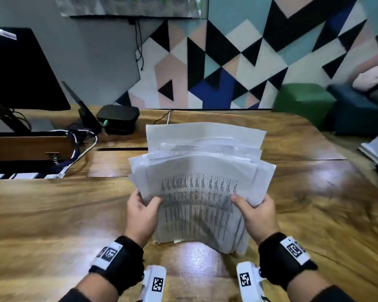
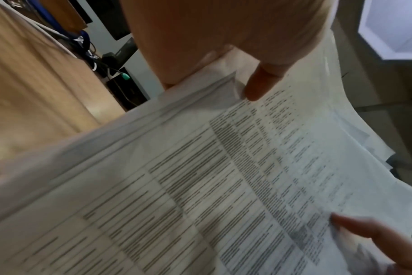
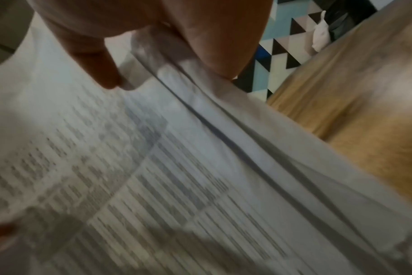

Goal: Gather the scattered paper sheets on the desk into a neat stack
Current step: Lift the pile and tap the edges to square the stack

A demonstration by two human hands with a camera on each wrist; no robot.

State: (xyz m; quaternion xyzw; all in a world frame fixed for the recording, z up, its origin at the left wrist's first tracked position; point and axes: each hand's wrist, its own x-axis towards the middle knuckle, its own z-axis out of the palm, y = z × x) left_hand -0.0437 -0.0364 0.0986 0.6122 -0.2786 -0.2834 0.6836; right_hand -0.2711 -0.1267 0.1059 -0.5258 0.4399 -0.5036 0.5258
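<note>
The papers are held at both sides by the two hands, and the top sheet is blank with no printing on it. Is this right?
Not quite. The left hand and right hand do hold the papers at both sides, but the top sheet is not blank: the head view shows it covered with printed rows and columns of text.

Both forearms reach forward side by side, each wrist wrapped in a black band with a white coded tag. The left hand (image 1: pixel 141 214) grips the left edge of the paper sheets (image 1: pixel 202 188), its thumb (image 2: pixel 261 83) lying across the printed top page and its fingers curled out of sight beneath. The right hand (image 1: pixel 258 216) mirrors it on the right edge, its thumb (image 3: pixel 99 68) pressed on top and fingers wrapped under, the two hands level with the bundle between them.
</note>
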